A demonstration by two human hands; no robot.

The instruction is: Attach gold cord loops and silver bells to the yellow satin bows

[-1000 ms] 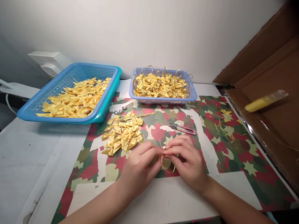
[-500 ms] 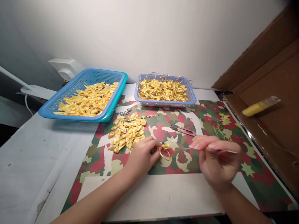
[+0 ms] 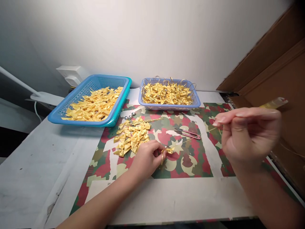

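My left hand (image 3: pixel 149 157) is closed on a small yellow ribbon bow (image 3: pixel 169 151) with a gold cord loop, held just above the patterned paper; a small silvery bell-like piece sits by it. A thin yellowish thread (image 3: pixel 184 141) runs from the bow up to the right. Its far end is pinched by my right hand (image 3: pixel 250 136), raised at the right; whether a needle is in the fingers too, I cannot make out. Loose yellow bows (image 3: pixel 133 136) lie left of my left hand, with gold cords (image 3: pixel 152 120) on top. Pink-handled thread snips (image 3: pixel 188 133) lie under the thread.
A blue basket (image 3: pixel 56 116) of yellow bows stands at the left, stacked in a teal one. Behind the work is a smaller basket (image 3: pixel 166 107) with looped bows. Small silvery pieces (image 3: pixel 130 116) lie near the bows. A cardboard wall (image 3: pixel 269 70) and a yellow tube (image 3: pixel 274 103) are at right.
My right hand has moved up and to the right, drawing the thread out longer and straighter. My left hand stays almost in place, and the cord loop has turned nearly edge-on.
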